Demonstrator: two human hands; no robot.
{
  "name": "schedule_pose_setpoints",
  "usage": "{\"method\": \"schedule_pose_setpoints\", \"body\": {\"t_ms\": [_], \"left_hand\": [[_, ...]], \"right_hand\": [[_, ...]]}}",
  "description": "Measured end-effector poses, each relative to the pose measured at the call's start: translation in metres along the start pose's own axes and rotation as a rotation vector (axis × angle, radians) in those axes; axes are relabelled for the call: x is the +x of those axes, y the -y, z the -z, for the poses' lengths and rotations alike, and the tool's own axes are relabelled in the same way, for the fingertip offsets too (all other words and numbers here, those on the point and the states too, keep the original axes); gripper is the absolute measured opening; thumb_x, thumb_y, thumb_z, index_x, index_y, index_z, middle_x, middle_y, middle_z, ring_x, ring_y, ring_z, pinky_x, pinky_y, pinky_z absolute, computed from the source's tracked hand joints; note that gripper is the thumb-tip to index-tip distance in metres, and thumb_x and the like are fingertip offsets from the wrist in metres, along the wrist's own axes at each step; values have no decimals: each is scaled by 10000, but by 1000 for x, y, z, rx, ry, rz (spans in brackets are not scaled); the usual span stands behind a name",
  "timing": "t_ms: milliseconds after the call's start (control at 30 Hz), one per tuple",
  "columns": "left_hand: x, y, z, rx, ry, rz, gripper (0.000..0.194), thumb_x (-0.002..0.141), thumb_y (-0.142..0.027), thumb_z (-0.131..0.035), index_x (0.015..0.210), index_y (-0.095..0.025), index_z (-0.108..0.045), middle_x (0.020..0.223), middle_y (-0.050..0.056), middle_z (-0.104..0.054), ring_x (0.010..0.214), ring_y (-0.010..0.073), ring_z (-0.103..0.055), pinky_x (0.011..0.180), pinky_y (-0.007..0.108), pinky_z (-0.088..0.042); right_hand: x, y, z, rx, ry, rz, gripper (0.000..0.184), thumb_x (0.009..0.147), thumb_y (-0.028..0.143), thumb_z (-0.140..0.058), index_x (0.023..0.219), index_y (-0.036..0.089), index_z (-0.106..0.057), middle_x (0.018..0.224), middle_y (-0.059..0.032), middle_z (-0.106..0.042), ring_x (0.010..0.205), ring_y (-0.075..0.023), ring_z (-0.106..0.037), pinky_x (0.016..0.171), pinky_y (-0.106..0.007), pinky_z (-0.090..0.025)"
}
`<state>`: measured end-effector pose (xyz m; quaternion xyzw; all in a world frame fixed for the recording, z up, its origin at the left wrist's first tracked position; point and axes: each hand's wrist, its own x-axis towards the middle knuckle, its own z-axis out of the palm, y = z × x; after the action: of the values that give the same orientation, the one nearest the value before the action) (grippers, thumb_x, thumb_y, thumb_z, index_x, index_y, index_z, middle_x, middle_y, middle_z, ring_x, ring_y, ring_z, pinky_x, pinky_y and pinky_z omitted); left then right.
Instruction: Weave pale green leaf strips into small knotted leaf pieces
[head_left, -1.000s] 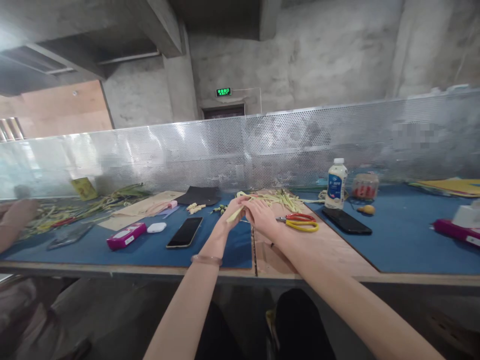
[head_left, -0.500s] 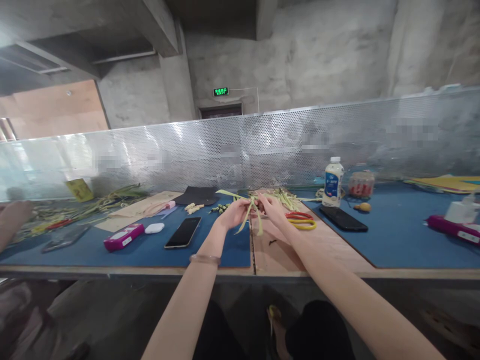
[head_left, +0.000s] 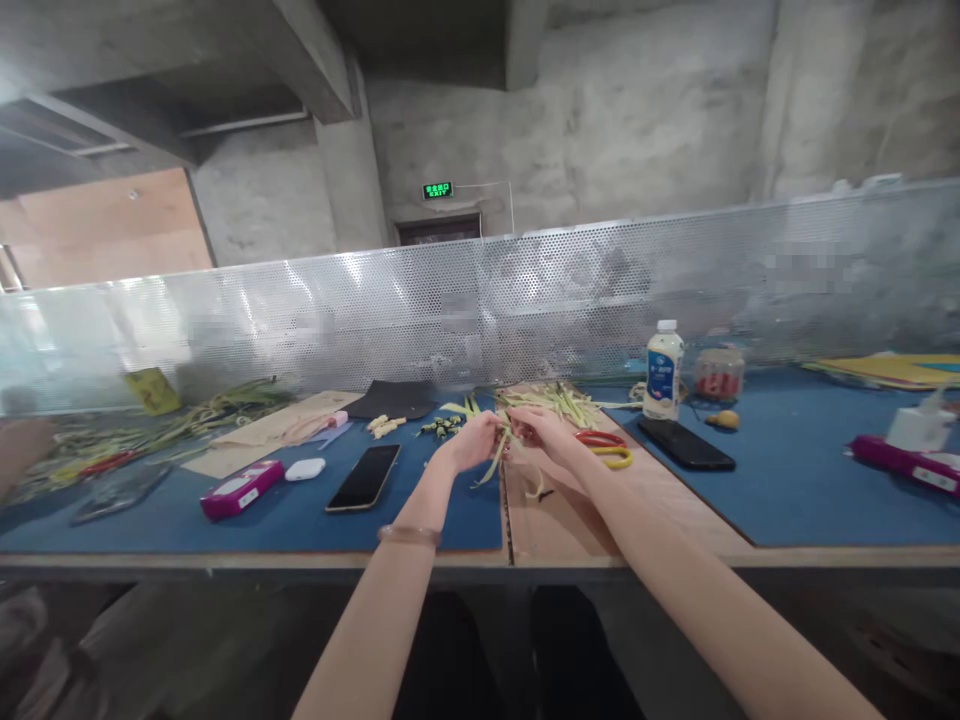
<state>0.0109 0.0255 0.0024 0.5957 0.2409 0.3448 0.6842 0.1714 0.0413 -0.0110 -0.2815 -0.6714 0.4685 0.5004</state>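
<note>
Pale green plant strips (head_left: 491,463) hang below my two hands, which meet over the seam between the blue mat and the bare board. My left hand (head_left: 474,443), with a bangle on its wrist, is closed on the strips. Close beside it, my right hand (head_left: 541,430) pinches the same strips, its fingertips partly hidden. Just right of that hand lie scissors (head_left: 616,457) with red and yellow handles. Behind the hands is a pile of cut green strips (head_left: 566,405), and small dark green knotted pieces (head_left: 442,426) sit to the left.
Left on the blue mat (head_left: 300,525) are a phone (head_left: 364,478), a white case (head_left: 304,470) and a purple box (head_left: 241,490). To the right stand a bottle (head_left: 663,375) and a jar (head_left: 718,376), near a black phone (head_left: 685,443). Another person's hand (head_left: 28,450) shows at far left.
The long strip end that pointed up left has swung closer to upright, and the hanging ends have shifted. Both hands stay together on the strips. The view has tilted slightly.
</note>
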Motion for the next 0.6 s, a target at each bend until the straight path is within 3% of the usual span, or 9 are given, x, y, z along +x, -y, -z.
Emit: {"method": "schedule_pose_setpoints", "body": {"t_ms": [167,333,600], "left_hand": [[0,2,-2,16,12,18,261,762,-258,-362,789,-146,-597,732,57,-602,628,152,-506,634,302,-412],[1,3,-2,34,22,19,262,770,-269,-382,784,-140,-609,708,65,-606,633,157,-521,659,310,-414],[3,4,1,73,-39,-8,251,785,-267,-438,767,-125,-644,733,91,-645,716,183,-584,724,316,-416]], "right_hand": [[-1,-2,0,36,63,-52,304,723,424,-634,637,149,-536,518,70,-430,432,-56,-335,436,-199,-226],[0,0,4,107,24,-28,275,651,409,-690,814,193,-642,594,48,-524,474,-69,-406,455,-214,-261],[8,-8,13,133,-22,28,214,762,332,-645,837,137,-603,649,41,-542,490,-61,-442,469,-197,-351]]}}
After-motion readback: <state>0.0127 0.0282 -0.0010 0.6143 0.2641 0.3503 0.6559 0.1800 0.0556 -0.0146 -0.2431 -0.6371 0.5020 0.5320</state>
